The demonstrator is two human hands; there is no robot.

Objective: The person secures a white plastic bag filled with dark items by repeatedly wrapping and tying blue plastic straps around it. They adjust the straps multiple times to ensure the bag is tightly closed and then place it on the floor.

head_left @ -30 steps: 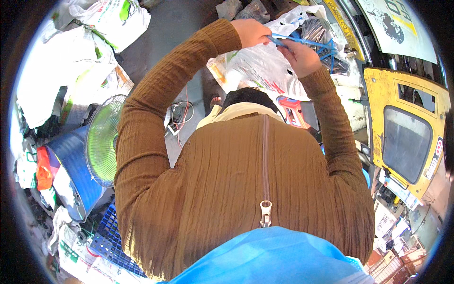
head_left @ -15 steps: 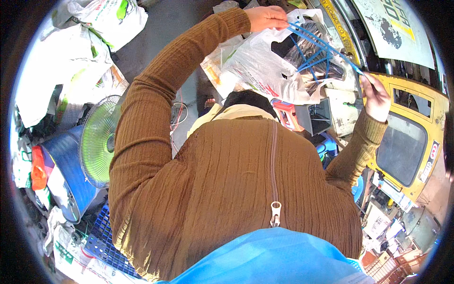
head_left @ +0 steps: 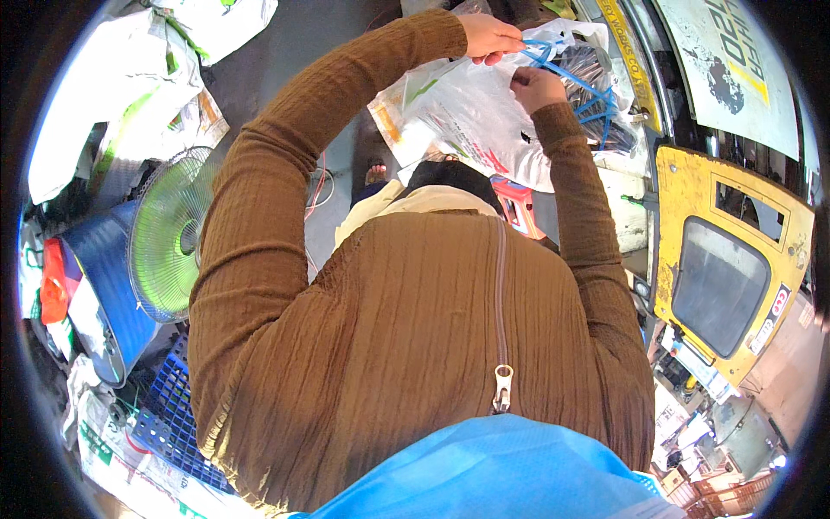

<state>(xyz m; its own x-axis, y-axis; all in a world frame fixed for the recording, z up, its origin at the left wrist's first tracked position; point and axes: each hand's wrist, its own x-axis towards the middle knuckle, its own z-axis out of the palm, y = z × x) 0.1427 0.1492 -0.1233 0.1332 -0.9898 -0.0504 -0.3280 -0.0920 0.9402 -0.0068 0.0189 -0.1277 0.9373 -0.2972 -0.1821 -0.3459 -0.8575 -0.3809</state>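
Head view: two bare hands are raised near the top, both in sleeves of one brown ribbed zip-up jacket (head_left: pixel 415 329). The left hand (head_left: pixel 493 39) pinches one narrow, flat blue plastic strap (head_left: pixel 577 81) between its fingertips. The right hand (head_left: pixel 538 89) is just below and beside it, its fingers curled inward; whether they grip the strap as well, I cannot tell. The strap runs from the left hand, past the right one, to one dark bundle in clear wrapping (head_left: pixel 588 62), where several blue strands cross, too tangled to count. Next to the bundle and below both hands lies one white plastic bag with red and green print (head_left: pixel 467 112), and under its lower edge shows one red-and-white box-shaped object (head_left: pixel 517 208). To the left are one round fan with green blades and a wire guard (head_left: pixel 173 233), one blue drum (head_left: pixel 112 272) and one blue lattice crate (head_left: pixel 177 424). To the right stands one yellow metal panel (head_left: pixel 673 216) with two openings, the larger holding a grey pane.
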